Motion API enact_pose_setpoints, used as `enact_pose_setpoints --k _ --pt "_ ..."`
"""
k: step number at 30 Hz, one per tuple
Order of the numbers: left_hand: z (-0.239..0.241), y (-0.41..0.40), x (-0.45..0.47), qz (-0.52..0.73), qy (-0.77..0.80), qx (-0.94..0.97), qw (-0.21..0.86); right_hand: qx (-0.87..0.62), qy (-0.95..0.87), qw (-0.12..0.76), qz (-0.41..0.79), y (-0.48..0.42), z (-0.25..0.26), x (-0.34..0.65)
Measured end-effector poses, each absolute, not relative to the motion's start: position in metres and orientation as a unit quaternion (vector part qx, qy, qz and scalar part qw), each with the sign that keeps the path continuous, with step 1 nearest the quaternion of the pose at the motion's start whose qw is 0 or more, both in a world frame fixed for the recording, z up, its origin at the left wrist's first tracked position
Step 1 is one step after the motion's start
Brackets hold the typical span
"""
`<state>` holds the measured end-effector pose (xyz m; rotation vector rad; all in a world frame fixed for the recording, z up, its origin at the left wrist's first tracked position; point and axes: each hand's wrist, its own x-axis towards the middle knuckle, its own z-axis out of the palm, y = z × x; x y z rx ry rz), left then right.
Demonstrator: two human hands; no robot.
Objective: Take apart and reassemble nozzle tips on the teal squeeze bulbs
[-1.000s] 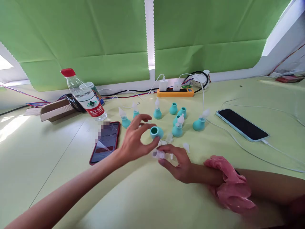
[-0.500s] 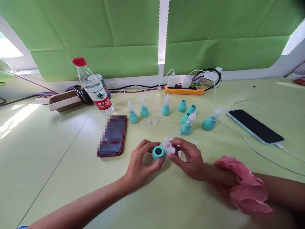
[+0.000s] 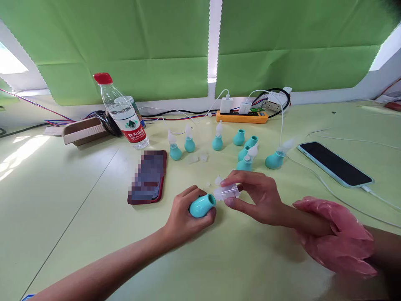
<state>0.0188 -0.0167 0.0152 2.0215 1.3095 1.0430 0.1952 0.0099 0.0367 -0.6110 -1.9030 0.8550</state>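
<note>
My left hand [image 3: 184,211] is closed around a teal rubber bulb [image 3: 199,207], whose open neck points right. Between the thumb and fingers of my right hand [image 3: 255,194] is a clear plastic tube-shaped piece [image 3: 227,192], held level. Its left end lies right at the bulb's mouth; I cannot tell whether they touch. Just behind, a small translucent piece [image 3: 218,180] lies on the table, partly hidden by my right fingers. Farther back stand several teal bulbs with clear pointed tips, one of them a tipped bulb [image 3: 217,142]. Some others, such as an open bulb [image 3: 239,137], have no tip.
A red-cased phone [image 3: 147,179] lies left of my hands, with a water bottle [image 3: 125,117] behind it. On the right a charging phone [image 3: 335,163] trails a white cable. An orange power strip [image 3: 241,117] and a cardboard box [image 3: 84,131] sit along the back.
The bulb in my left hand has turned from facing up to lying sideways, neck to the right. My right hand has swung the clear piece level and shifted slightly right.
</note>
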Motion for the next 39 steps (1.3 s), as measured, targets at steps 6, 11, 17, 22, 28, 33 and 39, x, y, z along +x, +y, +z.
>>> enact_pose_setpoints --k 6,11,17,22,28,33,39 --pt "0.011 -0.015 0.017 0.356 0.512 0.730 0.280 -0.236 -0.828 0.410 0.302 0.016 0.038 0.195" --pt "0.006 -0.017 0.017 0.376 0.492 0.730 0.290 -0.239 -0.847 0.363 0.307 0.024 0.036 0.198" --pt "0.010 -0.016 0.016 0.371 0.480 0.717 0.342 -0.164 -0.894 0.327 0.260 0.031 0.035 0.203" --pt "0.008 -0.015 0.014 0.352 0.464 0.714 0.390 -0.109 -0.916 0.340 0.184 0.032 0.031 0.204" --pt "0.006 -0.016 0.017 0.329 0.479 0.743 0.333 -0.123 -0.935 0.296 0.155 0.031 0.028 0.205" --pt "0.005 -0.019 0.018 0.334 0.496 0.758 0.261 -0.210 -0.865 0.308 0.336 0.028 0.023 0.200" --pt "0.003 -0.020 0.016 0.310 0.513 0.774 0.206 -0.315 -0.688 0.235 0.610 0.026 0.020 0.194"
